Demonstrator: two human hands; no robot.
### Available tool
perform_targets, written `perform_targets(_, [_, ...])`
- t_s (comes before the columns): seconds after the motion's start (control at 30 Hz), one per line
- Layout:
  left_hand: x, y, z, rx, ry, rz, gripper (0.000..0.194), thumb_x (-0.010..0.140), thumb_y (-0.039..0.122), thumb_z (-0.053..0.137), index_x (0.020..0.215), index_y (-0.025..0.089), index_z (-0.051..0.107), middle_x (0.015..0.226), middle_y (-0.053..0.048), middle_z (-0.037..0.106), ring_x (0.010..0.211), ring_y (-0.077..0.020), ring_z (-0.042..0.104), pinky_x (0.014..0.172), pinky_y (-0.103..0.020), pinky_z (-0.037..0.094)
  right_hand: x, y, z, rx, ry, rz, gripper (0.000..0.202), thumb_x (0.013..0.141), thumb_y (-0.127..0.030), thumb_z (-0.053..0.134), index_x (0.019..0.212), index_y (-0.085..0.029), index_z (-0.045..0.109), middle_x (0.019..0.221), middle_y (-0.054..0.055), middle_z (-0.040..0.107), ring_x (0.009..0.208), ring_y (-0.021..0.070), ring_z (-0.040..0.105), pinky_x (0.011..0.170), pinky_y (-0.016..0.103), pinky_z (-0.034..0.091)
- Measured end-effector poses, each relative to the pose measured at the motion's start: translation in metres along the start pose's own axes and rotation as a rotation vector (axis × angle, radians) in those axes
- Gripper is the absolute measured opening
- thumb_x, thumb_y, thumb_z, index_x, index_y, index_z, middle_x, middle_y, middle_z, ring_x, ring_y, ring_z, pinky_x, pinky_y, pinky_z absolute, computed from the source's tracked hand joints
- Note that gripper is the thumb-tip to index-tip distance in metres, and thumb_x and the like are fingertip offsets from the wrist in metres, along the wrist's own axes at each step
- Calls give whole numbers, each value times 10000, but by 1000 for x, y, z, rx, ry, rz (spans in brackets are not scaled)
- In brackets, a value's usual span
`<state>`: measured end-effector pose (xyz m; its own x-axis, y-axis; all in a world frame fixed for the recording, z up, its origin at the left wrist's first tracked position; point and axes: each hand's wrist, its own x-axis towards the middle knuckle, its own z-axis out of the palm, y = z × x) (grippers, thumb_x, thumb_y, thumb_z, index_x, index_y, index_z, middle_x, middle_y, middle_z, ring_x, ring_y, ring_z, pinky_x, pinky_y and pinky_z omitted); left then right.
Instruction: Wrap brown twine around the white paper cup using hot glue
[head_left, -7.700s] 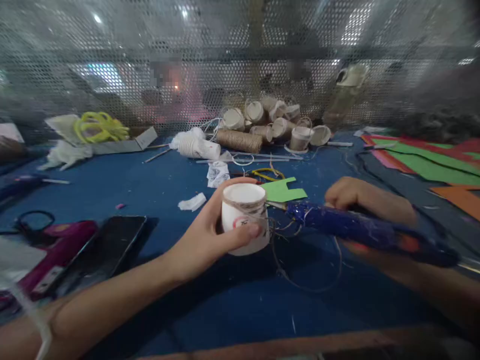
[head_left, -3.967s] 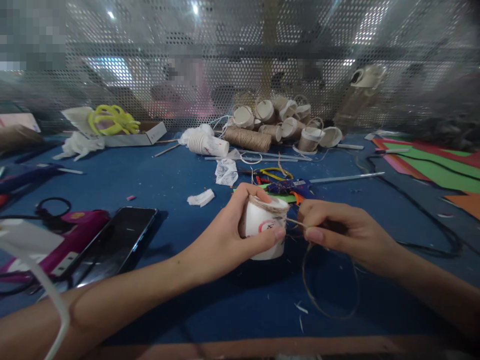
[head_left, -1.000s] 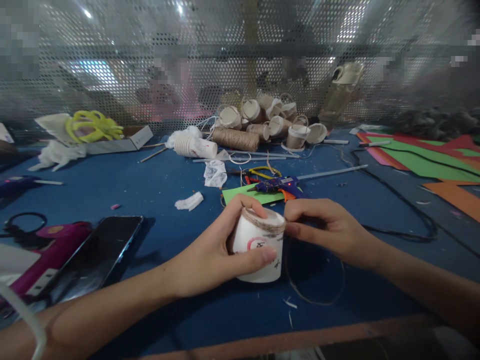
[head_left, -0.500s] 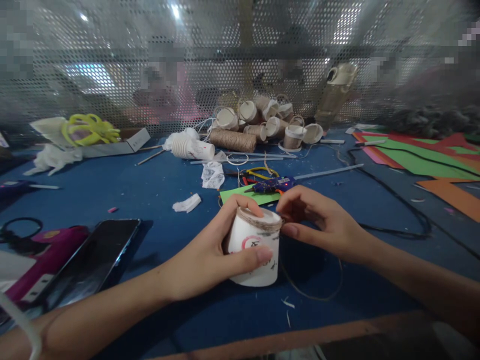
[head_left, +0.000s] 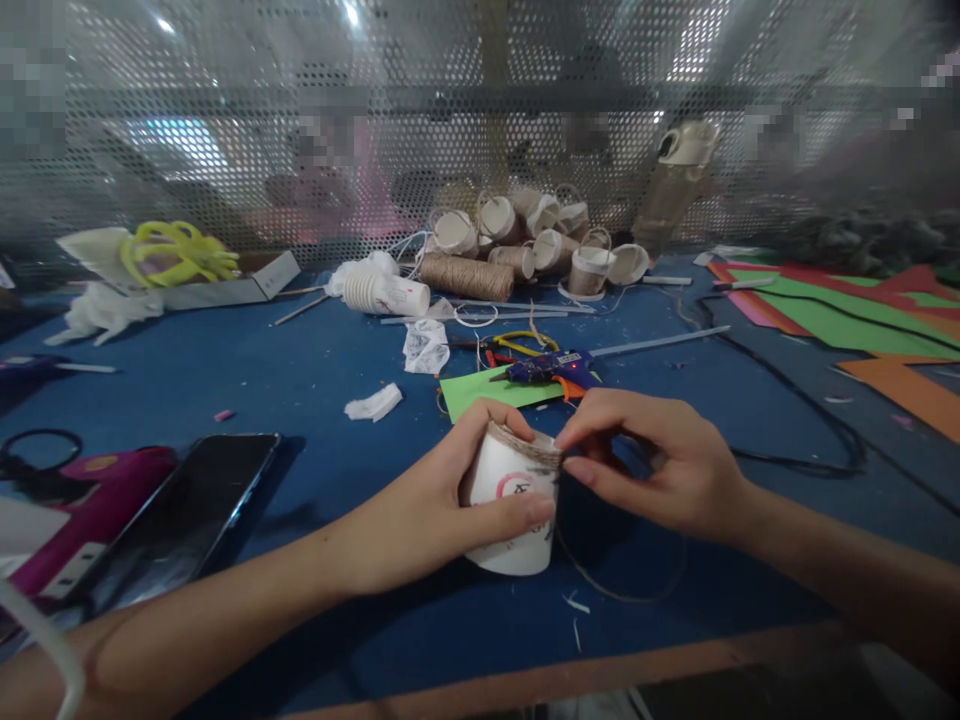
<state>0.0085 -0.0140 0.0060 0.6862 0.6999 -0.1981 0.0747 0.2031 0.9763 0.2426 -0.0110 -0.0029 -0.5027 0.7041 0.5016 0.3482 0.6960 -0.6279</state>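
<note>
My left hand (head_left: 442, 510) is wrapped round a white paper cup (head_left: 514, 545), its thumb across the printed side with a red ring and dark writing. The cup stands upside down on the table, slightly tilted. Several turns of brown twine (head_left: 525, 447) circle its upper end. At the cup's right upper edge, my right hand (head_left: 660, 455) pinches the twine between thumb and forefinger; the exact grip is partly hidden. A loose length of twine hangs in a loop below that hand. Behind the cup lies a blue glue gun (head_left: 544, 368) on green paper (head_left: 472, 392).
Twine-wrapped cups (head_left: 551, 250), a twine roll (head_left: 465, 277) and stacked paper cups (head_left: 386, 296) lie at the back. Yellow-handled pliers (head_left: 525, 343) are behind the glue gun. A phone (head_left: 202, 510) and a magenta tool (head_left: 97, 510) are left, coloured paper (head_left: 847, 310) right.
The cup has tipped slightly to the right under my left hand. My right hand has shifted a little, its forefinger and thumb now closer together at the cup's edge.
</note>
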Motion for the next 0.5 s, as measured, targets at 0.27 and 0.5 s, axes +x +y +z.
perform_targets(0.27, [3, -1, -2, 17, -8, 11, 384, 925, 330, 706, 1144, 259, 399, 840, 79, 550, 686, -76, 486, 610, -177, 407, -1, 0, 3, -149, 34, -46, 56, 875, -174, 643, 920, -195, 667, 642, -44, 623, 505, 72, 570, 503, 171, 457])
perform_targets(0.5, [1, 0, 0, 42, -37, -18, 377, 924, 323, 706, 1145, 265, 406, 906, 65, 546, 773, -91, 515, 678, -190, 442, -1, -2, 5, -168, 12, -122, 46, 875, -167, 600, 904, -201, 613, 656, -44, 625, 517, 70, 562, 517, 165, 452])
